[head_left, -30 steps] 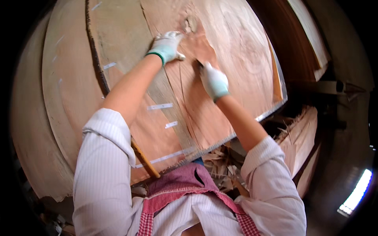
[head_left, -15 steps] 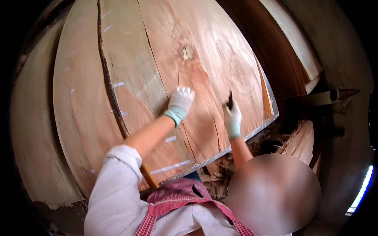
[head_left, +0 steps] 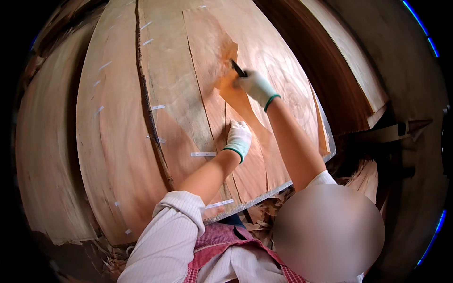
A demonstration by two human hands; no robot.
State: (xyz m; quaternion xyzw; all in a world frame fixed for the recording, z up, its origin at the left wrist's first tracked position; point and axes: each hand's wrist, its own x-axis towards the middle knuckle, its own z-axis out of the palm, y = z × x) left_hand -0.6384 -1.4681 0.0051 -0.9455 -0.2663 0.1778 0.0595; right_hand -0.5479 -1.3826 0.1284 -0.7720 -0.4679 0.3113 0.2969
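My right hand (head_left: 257, 87), in a white glove with a green cuff, grips a dark knife (head_left: 239, 69) whose tip points up and left. It is over an orange gap (head_left: 236, 96) between sheets of pale wood veneer (head_left: 264, 52). My left hand (head_left: 239, 137), gloved the same way, rests lower down on the veneer, left of the gap. Its fingers are curled closed against the surface; whether they pinch a veneer edge is hidden. A thin split runs upward from near this hand.
White tape strips (head_left: 203, 154) cross several veneer seams. A dark, rough-edged seam (head_left: 141, 80) runs lengthwise at left. Along the near side is a metal edge (head_left: 250, 204), with veneer scraps (head_left: 269, 221) below. Another veneer stack (head_left: 325, 61) stands at right, one more (head_left: 47, 155) at far left.
My right hand has moved up and left with the knife. My left hand has moved down and right. Where a knot showed in the veneer, an orange gap now lies exposed.
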